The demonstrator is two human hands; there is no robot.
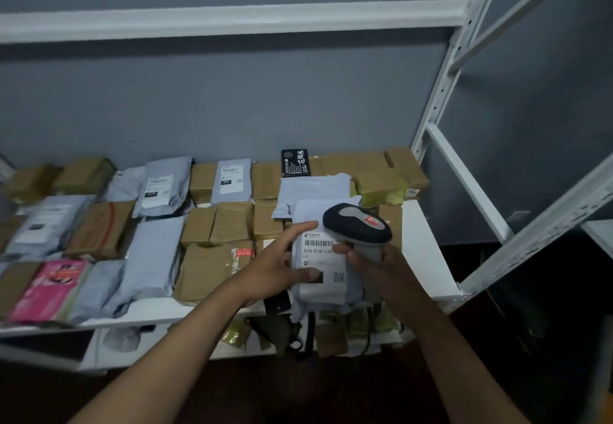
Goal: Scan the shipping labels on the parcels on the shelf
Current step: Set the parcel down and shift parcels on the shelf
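My left hand (278,264) pinched a grey parcel (326,287) whose label (323,259) read "010-010-130"; my right hand (368,257) gripped the scanner (358,224).

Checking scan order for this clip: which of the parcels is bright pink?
The pink parcel at the shelf's front left edge, far from the scanner. Its neighbours are grey mailer bags or brown boxes; it alone has a pink wrapper.

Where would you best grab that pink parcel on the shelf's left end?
Probably by its near short edge, coming from the front. The pink parcel lies flat at the shelf front, with a grey bag tight against its right side and other parcels behind, so only the near edge looks free for fingers to slip under.
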